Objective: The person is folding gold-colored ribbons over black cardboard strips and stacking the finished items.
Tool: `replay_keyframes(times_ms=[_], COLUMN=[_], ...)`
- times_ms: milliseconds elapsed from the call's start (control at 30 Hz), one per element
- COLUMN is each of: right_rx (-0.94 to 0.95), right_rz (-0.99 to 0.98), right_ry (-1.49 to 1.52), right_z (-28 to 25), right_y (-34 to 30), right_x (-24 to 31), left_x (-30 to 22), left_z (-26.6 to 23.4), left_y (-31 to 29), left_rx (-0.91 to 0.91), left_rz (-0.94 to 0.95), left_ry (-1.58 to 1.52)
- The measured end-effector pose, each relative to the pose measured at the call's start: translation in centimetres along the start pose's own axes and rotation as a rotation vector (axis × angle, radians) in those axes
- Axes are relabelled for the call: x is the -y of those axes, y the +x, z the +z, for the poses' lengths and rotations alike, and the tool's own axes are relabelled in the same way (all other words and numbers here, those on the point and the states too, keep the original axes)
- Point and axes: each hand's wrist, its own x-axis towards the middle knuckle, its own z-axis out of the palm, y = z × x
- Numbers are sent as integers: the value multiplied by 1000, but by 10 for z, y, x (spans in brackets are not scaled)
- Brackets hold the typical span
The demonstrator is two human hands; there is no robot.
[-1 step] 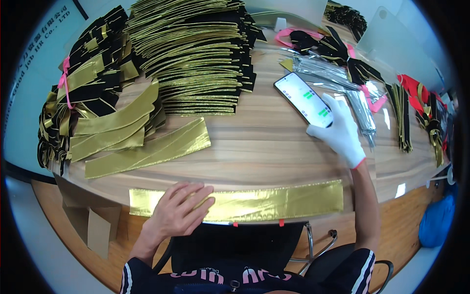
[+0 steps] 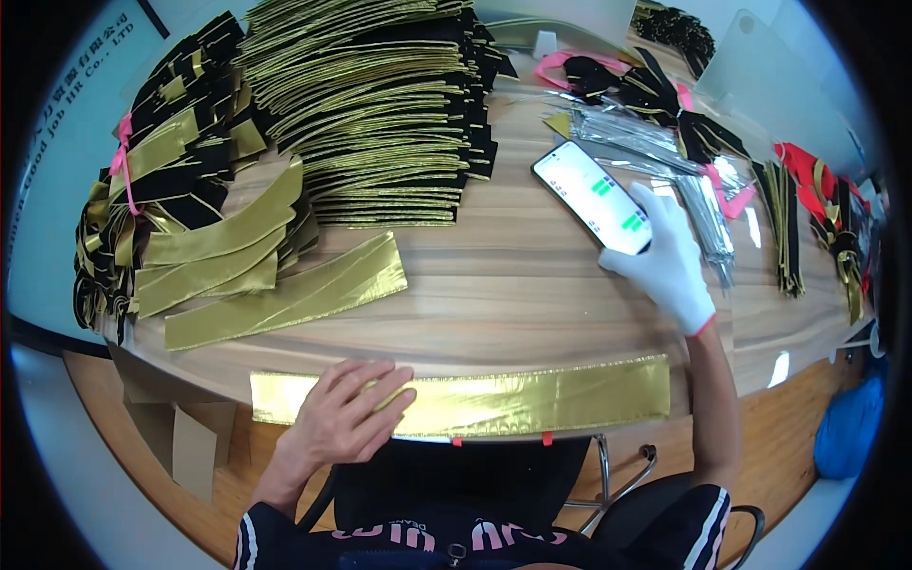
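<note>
Near the table's front edge lies a long shiny gold fabric strip, flat and stretched from left to right. My bare left hand rests on its left part, fingers stretched out and slightly apart. To the right, my right hand wears a white glove with a red cuff edge. Its thumb and fingers grip the lower end of a black-edged smartphone, whose lit screen shows green bars. Whether the phone touches the table I cannot tell. Another gold strip lies at an angle beyond my left hand.
A tall stack of black, gold-edged pieces fills the back middle. Tied black-and-gold bundles and loose gold strips lie left. Silver strips in clear plastic, a black bundle and red fabric lie right.
</note>
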Motion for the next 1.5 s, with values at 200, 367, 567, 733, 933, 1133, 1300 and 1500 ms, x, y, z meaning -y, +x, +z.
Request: replay_keyframes(times_ms=[200,367,567,733,933,1133,1300,1500], right_rx=[-23,-38,22,64,75,81,55,54], right_rz=[-50,-120,-31,70,110,115,-8,-47], right_ry=[201,136,139,153,186,143,96,18], right_z=[3,3,4,3,2,3,3,3], right_y=[-10,-7,-7,-7,-6,-6,-6,-6], right_x=[4,3,-1,0,-1,-2,-9,-13], left_x=[1,3,5,6,6,6,6,6], left_z=[2,2,2,0,1,2,2,4], left_y=[10,11,8,9,11,10,10,11], left_rx=[27,15,44,50,43,32,30,8], left_rz=[-46,-45,-78,-65,-70,-71,-68,-55], left_ry=[-62,-61,-78,-99,-107,-110,-107,-95])
